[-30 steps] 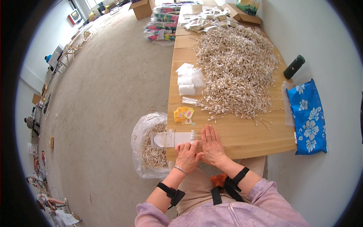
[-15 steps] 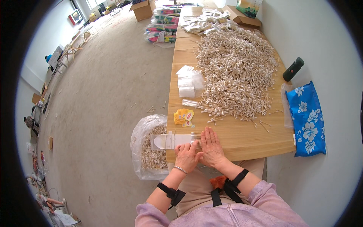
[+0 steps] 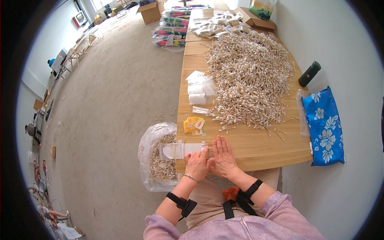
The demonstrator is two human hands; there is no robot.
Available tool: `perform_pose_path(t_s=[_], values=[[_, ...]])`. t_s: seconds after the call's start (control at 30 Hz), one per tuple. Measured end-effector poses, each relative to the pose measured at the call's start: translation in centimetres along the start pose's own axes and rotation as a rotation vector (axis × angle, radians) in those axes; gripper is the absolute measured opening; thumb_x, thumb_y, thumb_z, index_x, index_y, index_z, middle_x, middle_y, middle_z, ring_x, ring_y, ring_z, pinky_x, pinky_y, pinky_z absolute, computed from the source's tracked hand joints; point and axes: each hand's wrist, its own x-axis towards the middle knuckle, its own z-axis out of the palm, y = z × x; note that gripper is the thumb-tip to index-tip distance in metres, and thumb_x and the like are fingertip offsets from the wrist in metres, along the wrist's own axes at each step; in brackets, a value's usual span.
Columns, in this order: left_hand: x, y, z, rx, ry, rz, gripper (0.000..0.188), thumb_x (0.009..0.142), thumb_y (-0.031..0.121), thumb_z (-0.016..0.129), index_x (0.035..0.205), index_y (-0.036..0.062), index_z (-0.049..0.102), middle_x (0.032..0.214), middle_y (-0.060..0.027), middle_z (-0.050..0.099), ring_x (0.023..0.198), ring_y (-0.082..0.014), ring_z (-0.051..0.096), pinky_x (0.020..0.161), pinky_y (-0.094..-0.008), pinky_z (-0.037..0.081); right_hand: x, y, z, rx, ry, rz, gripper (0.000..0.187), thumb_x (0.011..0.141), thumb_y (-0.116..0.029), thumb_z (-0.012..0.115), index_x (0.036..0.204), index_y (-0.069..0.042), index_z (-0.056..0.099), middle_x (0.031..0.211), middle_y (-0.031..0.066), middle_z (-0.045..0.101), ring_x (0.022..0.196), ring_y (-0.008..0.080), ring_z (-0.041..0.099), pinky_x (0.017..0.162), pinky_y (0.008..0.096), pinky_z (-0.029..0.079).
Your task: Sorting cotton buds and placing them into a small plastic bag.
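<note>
A small flat, whitish plastic bag (image 3: 193,148) lies at the near left corner of the wooden table. At its right end is a row of cotton swabs (image 3: 209,151), lying side by side and pointing left. Bent fingers of my left hand (image 3: 196,163) hold the near edge of the bag, the index fingertip beside the swabs. My right hand (image 3: 224,159) lies flat, fingers stretched out, its side against the right end of the row. The two thumbs meet. Under the bag, a white round-ended strip (image 3: 169,151) sticks out past the table's left edge.
A big heap of loose swabs (image 3: 250,76) covers the table's middle. Yellow printed cards (image 3: 194,124) and stacked clear bags (image 3: 197,90) lie left of it. A clear sack of swabs (image 3: 150,182) stands below the left edge. A blue flowered pouch (image 3: 325,128) is at right.
The row of swabs appears slightly further left, with fewer white tips showing at the bag's end. Both hands stay in almost the same place.
</note>
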Motion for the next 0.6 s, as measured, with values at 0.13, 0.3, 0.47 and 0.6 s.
perform_pose_path(t_s=[0.13,0.3,0.47,0.6], values=[[0.3,0.2,-0.2,-0.024,0.010,-0.008,0.055,0.088,0.024,0.058,0.138,0.0082,0.039,0.098,-0.0123,0.063,0.096,-0.0254,0.058,0.089,-0.0411,0.031,0.1,-0.1,-0.3,-0.023,-0.021,0.013,0.097,0.076,-0.048,0.058,0.142,0.011,0.018,0.150,0.0292,0.014,0.143,0.0398,0.007,0.117,0.0473,0.006],[1.2,-0.2,-0.6,-0.033,-0.090,-0.046,0.060,0.084,0.015,0.060,0.139,0.0090,0.037,0.090,-0.0124,0.066,0.089,-0.0276,0.062,0.084,-0.0426,0.033,0.1,-0.2,-0.5,0.001,-0.035,0.009,0.100,0.077,-0.054,0.058,0.142,0.011,0.018,0.150,0.0297,0.014,0.143,0.0402,0.008,0.117,0.0479,0.006],[1.4,-0.8,0.0,-0.033,-0.096,-0.013,0.061,0.083,0.014,0.061,0.140,0.0110,0.036,0.093,-0.0129,0.067,0.090,-0.0267,0.063,0.084,-0.0431,0.033,0.0,-0.2,-0.5,-0.018,-0.023,0.005,0.102,0.078,-0.058,0.057,0.142,0.011,0.018,0.150,0.0303,0.014,0.143,0.0407,0.008,0.117,0.0482,0.005],[1.4,-0.9,0.3,-0.062,-0.134,-0.075,0.061,0.084,0.016,0.061,0.140,0.0127,0.037,0.096,-0.0115,0.067,0.092,-0.0257,0.063,0.084,-0.0437,0.033,-0.1,-0.3,-0.4,0.015,-0.015,0.002,0.102,0.078,-0.057,0.057,0.142,0.011,0.018,0.150,0.0303,0.013,0.143,0.0406,0.008,0.117,0.0481,0.005]])
